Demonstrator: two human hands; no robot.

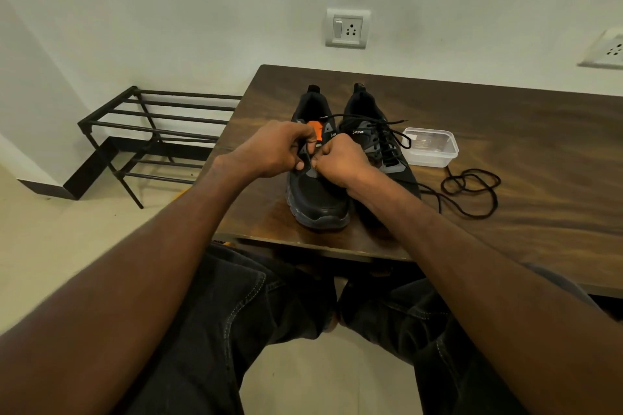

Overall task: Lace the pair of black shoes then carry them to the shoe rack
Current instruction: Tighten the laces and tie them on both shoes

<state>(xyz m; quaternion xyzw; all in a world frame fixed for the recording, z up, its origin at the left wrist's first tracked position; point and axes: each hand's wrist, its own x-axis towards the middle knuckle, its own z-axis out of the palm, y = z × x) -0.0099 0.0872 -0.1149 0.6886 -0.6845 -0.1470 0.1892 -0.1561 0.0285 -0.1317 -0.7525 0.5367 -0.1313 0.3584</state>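
Two black shoes stand side by side on the wooden table, toes toward me. The left shoe has an orange insole showing. My left hand and my right hand meet over its eyelets, both pinching a black lace there. The right shoe is laced, with lace ends loose across its top. A long black lace trails in loops on the table to the right of the shoes. My hands hide the lace's path through the left shoe.
A black metal shoe rack stands on the floor left of the table, against the wall. A clear lidded plastic box sits right of the shoes. Wall sockets are above the table. My knees are under the table's front edge.
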